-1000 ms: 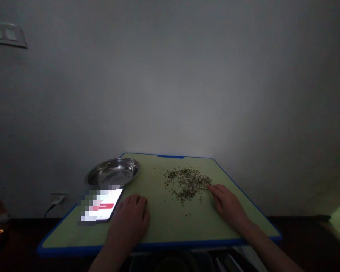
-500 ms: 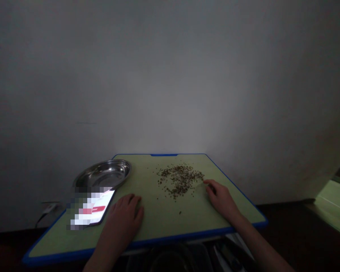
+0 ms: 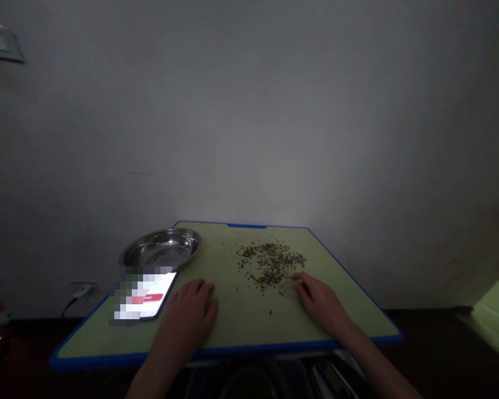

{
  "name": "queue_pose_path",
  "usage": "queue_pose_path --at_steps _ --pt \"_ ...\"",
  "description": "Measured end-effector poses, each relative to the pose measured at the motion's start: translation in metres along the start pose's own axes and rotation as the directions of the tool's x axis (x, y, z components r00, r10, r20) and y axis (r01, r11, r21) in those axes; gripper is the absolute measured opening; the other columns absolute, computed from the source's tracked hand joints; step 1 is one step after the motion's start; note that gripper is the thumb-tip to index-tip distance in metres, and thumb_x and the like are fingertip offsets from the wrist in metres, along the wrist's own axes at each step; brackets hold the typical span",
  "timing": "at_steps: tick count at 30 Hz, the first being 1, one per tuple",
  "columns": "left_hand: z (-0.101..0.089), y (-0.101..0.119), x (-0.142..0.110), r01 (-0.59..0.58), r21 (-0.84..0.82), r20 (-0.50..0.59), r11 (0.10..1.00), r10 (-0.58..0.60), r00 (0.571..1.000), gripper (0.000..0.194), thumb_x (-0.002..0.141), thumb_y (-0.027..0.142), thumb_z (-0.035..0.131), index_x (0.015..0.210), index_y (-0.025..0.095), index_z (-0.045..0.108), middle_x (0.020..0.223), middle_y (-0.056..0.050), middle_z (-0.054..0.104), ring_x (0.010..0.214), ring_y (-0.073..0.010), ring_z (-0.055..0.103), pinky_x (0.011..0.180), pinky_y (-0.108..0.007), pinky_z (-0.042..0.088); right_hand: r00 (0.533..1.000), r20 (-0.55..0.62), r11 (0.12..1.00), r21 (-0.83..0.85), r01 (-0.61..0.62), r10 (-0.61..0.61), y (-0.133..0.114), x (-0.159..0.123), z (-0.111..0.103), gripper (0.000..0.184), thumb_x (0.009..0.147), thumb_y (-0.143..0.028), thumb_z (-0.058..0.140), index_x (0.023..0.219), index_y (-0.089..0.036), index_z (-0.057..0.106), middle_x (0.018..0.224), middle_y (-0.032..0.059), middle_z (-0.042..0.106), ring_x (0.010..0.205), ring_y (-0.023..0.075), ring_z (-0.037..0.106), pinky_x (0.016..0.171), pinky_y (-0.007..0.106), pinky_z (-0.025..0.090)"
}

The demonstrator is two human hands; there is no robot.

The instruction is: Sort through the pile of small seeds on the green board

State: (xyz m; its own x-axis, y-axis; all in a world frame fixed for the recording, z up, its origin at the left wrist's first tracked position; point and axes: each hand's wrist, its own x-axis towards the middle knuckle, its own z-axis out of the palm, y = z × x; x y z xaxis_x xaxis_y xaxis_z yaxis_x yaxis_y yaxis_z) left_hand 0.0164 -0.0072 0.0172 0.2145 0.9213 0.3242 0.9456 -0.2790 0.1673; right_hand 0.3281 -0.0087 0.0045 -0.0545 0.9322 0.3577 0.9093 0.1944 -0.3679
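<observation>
Small dark seed-like grains lie scattered over the pale green tabletop. At their near right side, my right hand pinches a thin, see-through flat piece, with its edge close to the grains. Its exact kind is hard to make out in the dim light. My left hand rests palm down on the table, fingers loosely stretched and holding nothing. Just left of it lies a phone with a lit screen, partly blurred out. One grain sits apart, nearer the front edge.
A shiny oval metal basin stands at the back left, behind the phone. Blue trim edges the table, and a grey wall rises behind it. A plug with a cord is at the wall on the left. Dark items show below the table.
My right hand has moved slightly left and nearer to me, and the see-through piece now shows more clearly under its fingers. My left hand stays put. The whole view has shifted a little.
</observation>
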Motion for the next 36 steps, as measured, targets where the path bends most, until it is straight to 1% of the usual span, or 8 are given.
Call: queue_pose_path --at_steps 3,5,12,19,25,27,33,36 --pt "0.0 0.001 0.001 0.027 -0.018 0.011 0.999 -0.027 1.0 0.037 0.087 0.029 0.041 0.115 0.016 0.061 0.124 -0.014 0.06 0.115 -0.0271 0.054 0.101 -0.045 0.039 0.999 0.041 1.0 -0.002 0.024 -0.024 -0.012 -0.003 0.002 0.033 0.093 -0.028 0.038 0.114 -0.019 0.061 0.112 0.0101 0.069 0.1 0.0235 0.065 0.087 0.034 0.046" --pt "0.0 0.001 0.001 0.033 -0.032 0.012 0.999 -0.033 0.999 0.037 0.087 0.029 0.041 0.114 0.015 0.062 0.123 -0.014 0.06 0.115 -0.0276 0.054 0.101 -0.045 0.039 0.997 0.058 0.999 -0.004 0.042 -0.042 -0.02 -0.005 0.003 0.033 0.093 -0.028 0.037 0.114 -0.018 0.061 0.111 0.0097 0.07 0.099 0.0236 0.065 0.087 0.034 0.047" --pt "0.005 -0.001 0.001 0.009 -0.061 -0.018 0.998 -0.01 1.0 0.036 0.086 0.029 0.042 0.113 0.015 0.062 0.121 -0.014 0.06 0.114 -0.0276 0.054 0.1 -0.046 0.039 0.982 0.055 0.984 0.032 0.177 -0.179 -0.041 -0.011 0.009 0.035 0.093 -0.023 0.038 0.116 -0.017 0.063 0.117 0.0102 0.068 0.103 0.022 0.065 0.091 0.033 0.047" --pt "0.005 -0.001 -0.001 -0.002 -0.048 -0.023 0.999 0.001 1.0 0.035 0.086 0.03 0.042 0.112 0.016 0.061 0.121 -0.013 0.06 0.113 -0.0272 0.054 0.1 -0.045 0.04 0.953 0.106 0.957 0.096 0.275 -0.284 -0.06 -0.016 0.009 0.031 0.092 -0.021 0.041 0.113 -0.018 0.065 0.109 0.009 0.071 0.098 0.0209 0.065 0.087 0.031 0.048" --pt "0.004 0.0 -0.001 -0.004 -0.03 -0.015 1.0 0.004 1.0 0.037 0.086 0.03 0.043 0.114 0.014 0.061 0.122 -0.014 0.06 0.116 -0.0275 0.053 0.101 -0.044 0.038 0.904 0.168 0.912 0.194 0.361 -0.393 -0.065 -0.019 0.006 0.028 0.094 -0.025 0.044 0.112 -0.021 0.064 0.104 0.0057 0.071 0.094 0.0181 0.065 0.084 0.029 0.048" --pt "0.004 0.001 -0.001 0.002 -0.03 -0.016 1.0 -0.003 1.0 0.036 0.086 0.03 0.043 0.114 0.015 0.061 0.123 -0.014 0.059 0.116 -0.0275 0.052 0.101 -0.044 0.038 0.894 0.179 0.902 0.219 0.371 -0.411 -0.067 -0.02 0.005 0.027 0.094 -0.026 0.044 0.112 -0.022 0.064 0.103 0.0051 0.071 0.093 0.017 0.065 0.083 0.029 0.048" --pt "0.004 0.001 -0.002 0.011 -0.05 -0.036 0.999 -0.013 0.999 0.035 0.085 0.03 0.044 0.113 0.017 0.061 0.122 -0.013 0.06 0.114 -0.0266 0.054 0.101 -0.044 0.039 0.88 0.196 0.886 0.274 0.375 -0.433 -0.075 -0.024 0.003 0.026 0.094 -0.025 0.046 0.111 -0.023 0.064 0.102 0.0038 0.072 0.092 0.0161 0.066 0.081 0.028 0.048" --pt "0.004 0.001 -0.001 0.013 -0.051 -0.025 0.999 -0.014 1.0 0.036 0.086 0.03 0.043 0.114 0.016 0.061 0.123 -0.013 0.06 0.116 -0.0269 0.052 0.102 -0.044 0.038 0.901 0.16 0.897 0.262 0.355 -0.403 -0.067 -0.023 0.0 0.027 0.094 -0.025 0.044 0.111 -0.021 0.064 0.104 0.0056 0.072 0.094 0.0169 0.066 0.083 0.029 0.048"
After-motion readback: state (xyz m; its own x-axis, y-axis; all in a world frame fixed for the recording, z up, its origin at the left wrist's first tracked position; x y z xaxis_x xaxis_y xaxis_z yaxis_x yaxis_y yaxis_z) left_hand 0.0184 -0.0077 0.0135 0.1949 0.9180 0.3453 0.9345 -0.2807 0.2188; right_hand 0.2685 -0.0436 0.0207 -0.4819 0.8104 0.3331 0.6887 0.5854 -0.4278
